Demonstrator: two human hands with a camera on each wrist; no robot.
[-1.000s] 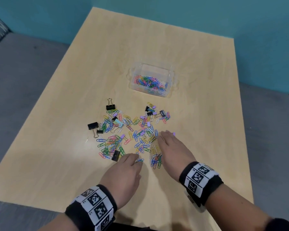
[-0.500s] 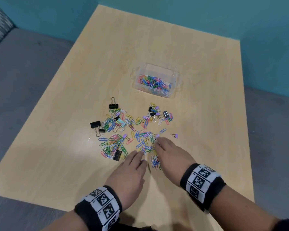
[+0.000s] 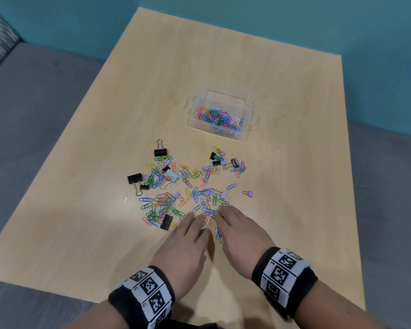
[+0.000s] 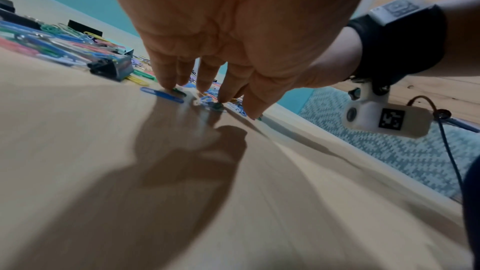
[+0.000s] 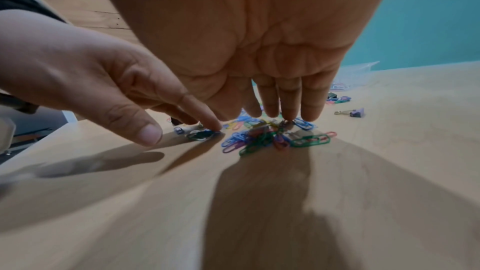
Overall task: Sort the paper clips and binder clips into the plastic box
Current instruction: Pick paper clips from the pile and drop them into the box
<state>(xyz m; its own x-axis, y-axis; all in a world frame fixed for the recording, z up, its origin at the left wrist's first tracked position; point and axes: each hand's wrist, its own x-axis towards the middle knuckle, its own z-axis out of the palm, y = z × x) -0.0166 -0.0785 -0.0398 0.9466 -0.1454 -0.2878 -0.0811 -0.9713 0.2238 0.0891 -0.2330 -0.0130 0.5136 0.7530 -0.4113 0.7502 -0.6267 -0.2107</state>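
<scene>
My left hand [image 3: 184, 243] and right hand [image 3: 241, 233] have edged forward, grip spread, fingertips raking paper clips [image 3: 209, 211] together on the counter [image 3: 81, 233]; the plastic box [image 3: 220, 115] waits beyond, part filled.

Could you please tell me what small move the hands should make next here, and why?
Probably draw both hands together to scoop up the loose paper clips between them. The left hand and right hand rest straight fingers on the heap's near edge, gripping nothing, while the plastic box beyond already holds clips.
</scene>
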